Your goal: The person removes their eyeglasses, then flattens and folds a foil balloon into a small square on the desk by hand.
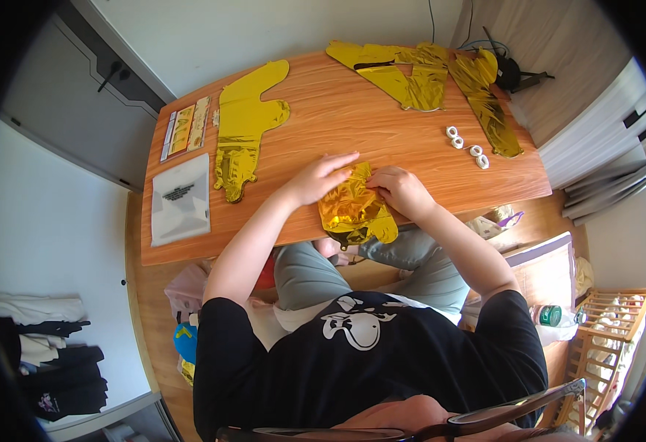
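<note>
A crinkled gold foil balloon lies flat at the table's front edge, its lower end hanging slightly over. My left hand rests along its upper left side, fingers stretched out. On the upper right side, the curled fingers of my right hand pinch the foil; their tips are partly hidden. More flat gold foil balloons are spread on the wooden table: one to the left, a large one at the back, and another at the far right.
Small white rolls sit right of my hands. At the left are a translucent plastic bag and a flat printed package. A black stand with cables is at the back right corner. A wooden rack stands at lower right.
</note>
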{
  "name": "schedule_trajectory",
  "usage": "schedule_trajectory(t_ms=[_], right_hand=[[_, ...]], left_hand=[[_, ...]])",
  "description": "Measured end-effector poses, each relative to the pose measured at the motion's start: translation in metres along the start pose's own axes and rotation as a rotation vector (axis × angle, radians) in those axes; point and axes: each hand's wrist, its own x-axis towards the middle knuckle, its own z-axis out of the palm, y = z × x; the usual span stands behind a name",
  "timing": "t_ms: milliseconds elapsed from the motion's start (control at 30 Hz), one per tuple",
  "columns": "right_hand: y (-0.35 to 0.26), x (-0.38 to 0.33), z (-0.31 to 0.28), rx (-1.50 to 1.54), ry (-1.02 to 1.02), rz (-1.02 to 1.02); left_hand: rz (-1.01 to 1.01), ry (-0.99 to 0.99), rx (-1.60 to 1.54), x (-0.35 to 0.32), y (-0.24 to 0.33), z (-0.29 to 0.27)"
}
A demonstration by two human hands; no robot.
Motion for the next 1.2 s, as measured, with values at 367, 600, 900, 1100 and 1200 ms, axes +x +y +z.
schedule_trajectory(t_ms=[367,600,900,1100,1200], right_hand=[[0.001,0.000,-0.005,0.011,-0.030,-0.012],[-0.007,-0.006,-0.011,-0.067,-0.060,-0.087],[-0.010,-0.027,-0.014,-0.193,-0.082,-0.226],[-0.007,-0.028,-0.010,-0.150,-0.074,-0.236],[-0.007,-0.028,-0.012,-0.169,-0.083,-0.256]], left_hand=[[0.307,0.011,0.675,0.026,-0.003,0.007],[0.302,0.048,0.691,0.022,-0.005,0.014],[0.286,0.043,0.750,0.020,0.000,0.014],[0.288,0.044,0.798,0.018,0.000,0.016],[0.290,0.029,0.808,0.018,0.003,0.014]])
